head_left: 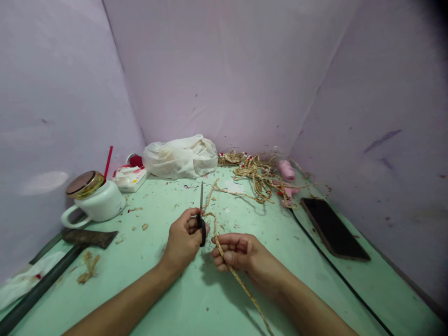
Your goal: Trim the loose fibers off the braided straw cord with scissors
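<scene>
My left hand (184,235) is closed around the black handles of a pair of scissors (202,231), whose thin blades point away from me. In the fingers of my right hand (241,254) is a braided straw cord (245,288), pinched between thumb and fingers. From there the cord trails down toward the bottom edge, and upward it passes beside the scissors. Farther off, a strand of it runs on to a tangled heap of straw cord (257,175) at the back. The left fingers partly hide where cord and scissors meet.
On the left are a hammer (89,238), a white mug (101,203) with a gold-rimmed lid, and a small box (131,178). A white plastic bag (180,156) lies at the back. Rightward are a pink thread spool (287,170), a phone (332,228) and a black cable (336,268).
</scene>
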A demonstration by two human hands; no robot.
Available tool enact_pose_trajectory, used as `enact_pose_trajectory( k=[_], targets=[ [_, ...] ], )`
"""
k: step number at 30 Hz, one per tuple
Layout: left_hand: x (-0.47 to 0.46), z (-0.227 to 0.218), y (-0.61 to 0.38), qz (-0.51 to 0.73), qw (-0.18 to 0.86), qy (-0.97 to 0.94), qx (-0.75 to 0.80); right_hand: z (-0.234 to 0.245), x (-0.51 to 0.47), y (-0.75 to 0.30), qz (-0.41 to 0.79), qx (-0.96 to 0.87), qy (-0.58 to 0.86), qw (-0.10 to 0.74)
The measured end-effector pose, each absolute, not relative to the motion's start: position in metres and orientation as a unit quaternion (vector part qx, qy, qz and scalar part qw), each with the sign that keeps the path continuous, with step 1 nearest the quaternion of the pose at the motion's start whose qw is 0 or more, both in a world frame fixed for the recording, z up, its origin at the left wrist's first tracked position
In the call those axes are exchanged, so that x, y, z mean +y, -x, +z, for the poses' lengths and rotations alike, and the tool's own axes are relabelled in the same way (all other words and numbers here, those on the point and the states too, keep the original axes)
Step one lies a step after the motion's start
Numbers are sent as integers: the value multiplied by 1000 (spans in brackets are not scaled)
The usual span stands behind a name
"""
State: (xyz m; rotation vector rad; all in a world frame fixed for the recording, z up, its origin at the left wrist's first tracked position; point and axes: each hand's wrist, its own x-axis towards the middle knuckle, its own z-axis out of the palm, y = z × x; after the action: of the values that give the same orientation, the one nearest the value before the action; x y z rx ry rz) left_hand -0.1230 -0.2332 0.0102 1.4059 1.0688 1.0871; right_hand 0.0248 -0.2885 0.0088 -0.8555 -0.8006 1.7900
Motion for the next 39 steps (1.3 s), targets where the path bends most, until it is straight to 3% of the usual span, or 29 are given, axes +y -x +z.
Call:
enact_pose_trajectory(
  k=[17,26,34,39],
  targets=[
    [-239,17,123,409,642,-514,394,10,-290,-23,754,-349,350,432],
    [-231,17,129,470,599,-492,422,7,-291,-26,773,-342,386,369],
    [-231,12,115,446,595,-482,464,10,-295,-17,708,-391,418,413],
    [-221,12,123,366,544,-573,491,12,-288,-22,673,-347,450,473]
  ],
)
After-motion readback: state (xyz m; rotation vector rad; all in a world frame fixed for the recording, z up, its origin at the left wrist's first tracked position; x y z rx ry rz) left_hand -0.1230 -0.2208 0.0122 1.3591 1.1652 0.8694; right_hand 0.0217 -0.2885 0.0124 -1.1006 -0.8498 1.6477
